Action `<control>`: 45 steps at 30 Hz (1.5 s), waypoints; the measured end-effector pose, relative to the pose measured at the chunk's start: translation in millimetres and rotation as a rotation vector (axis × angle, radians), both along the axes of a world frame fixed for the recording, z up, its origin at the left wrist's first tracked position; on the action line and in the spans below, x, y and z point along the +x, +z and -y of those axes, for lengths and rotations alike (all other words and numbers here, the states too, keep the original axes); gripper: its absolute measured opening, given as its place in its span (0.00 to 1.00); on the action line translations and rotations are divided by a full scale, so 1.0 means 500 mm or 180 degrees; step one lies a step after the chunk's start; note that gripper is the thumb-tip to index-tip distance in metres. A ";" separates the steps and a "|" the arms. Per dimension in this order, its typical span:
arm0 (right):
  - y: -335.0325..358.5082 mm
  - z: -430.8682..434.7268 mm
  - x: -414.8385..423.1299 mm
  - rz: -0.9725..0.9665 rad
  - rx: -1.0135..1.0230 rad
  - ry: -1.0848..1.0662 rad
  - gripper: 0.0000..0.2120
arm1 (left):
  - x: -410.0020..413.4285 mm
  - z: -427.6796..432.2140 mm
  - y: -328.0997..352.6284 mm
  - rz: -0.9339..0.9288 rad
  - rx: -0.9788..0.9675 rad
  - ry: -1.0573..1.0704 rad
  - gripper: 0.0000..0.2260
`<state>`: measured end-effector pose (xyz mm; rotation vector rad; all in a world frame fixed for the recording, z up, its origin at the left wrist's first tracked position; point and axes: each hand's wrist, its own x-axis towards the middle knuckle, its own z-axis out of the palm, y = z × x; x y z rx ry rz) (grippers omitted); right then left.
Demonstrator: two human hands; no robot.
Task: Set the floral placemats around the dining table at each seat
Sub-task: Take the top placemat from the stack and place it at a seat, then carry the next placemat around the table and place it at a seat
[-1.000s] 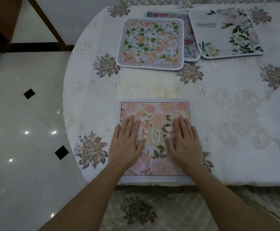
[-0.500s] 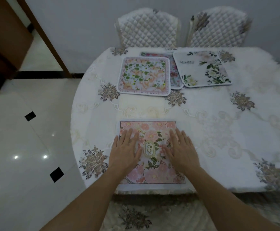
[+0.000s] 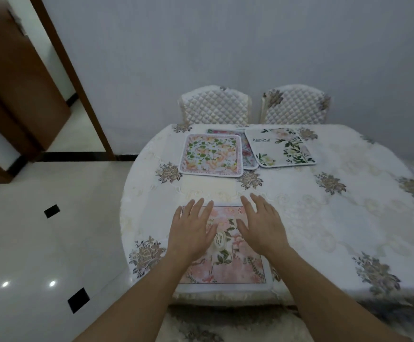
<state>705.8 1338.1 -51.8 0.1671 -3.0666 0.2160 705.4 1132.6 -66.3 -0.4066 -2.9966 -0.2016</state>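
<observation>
Both hands flat, fingers straight and spread, gripping nothing: left hand [image 3: 191,230] and right hand [image 3: 262,228] lie over the far half of the pink placemat [image 3: 225,270]. We cannot tell whether the palms press it or hover just above.

Pink placemat: at the table's near edge, left of centre, its white border right at the rim.

Risks, as we judge them:
- Any pull toward the body could tip the mat off the near edge.
- The tablecloth [image 3: 324,206] looks smooth and loose; sliding the mat could bunch it.
- Three mats remain clustered at the far edge: the green-leaf placemat [image 3: 212,154] and the white "Beautiful" placemat [image 3: 282,148] each overlap a middle placemat [image 3: 249,154]. Lifting the middle one first would drag its neighbours.

Surface: rounded table, pale embroidered cloth with brown-gold flower motifs.

Room: two quilted chairs [image 3: 214,106] against a plain grey wall; glossy tiled floor [image 3: 53,243] with black insets; brown wooden door [image 3: 16,82] at left.
</observation>
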 end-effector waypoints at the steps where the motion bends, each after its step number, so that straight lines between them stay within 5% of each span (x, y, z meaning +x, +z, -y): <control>1: 0.005 0.003 0.007 -0.0017 0.0003 0.0047 0.31 | 0.010 0.005 0.007 -0.0026 -0.0024 0.0042 0.29; 28: 0.050 0.451 0.195 -0.0207 -0.0374 0.2343 0.27 | 0.452 0.365 0.081 -0.0343 -0.0307 0.2197 0.25; 45: 0.016 0.942 0.064 0.0027 0.0019 0.2398 0.29 | 0.340 0.848 0.033 -0.0252 -0.0034 0.2311 0.27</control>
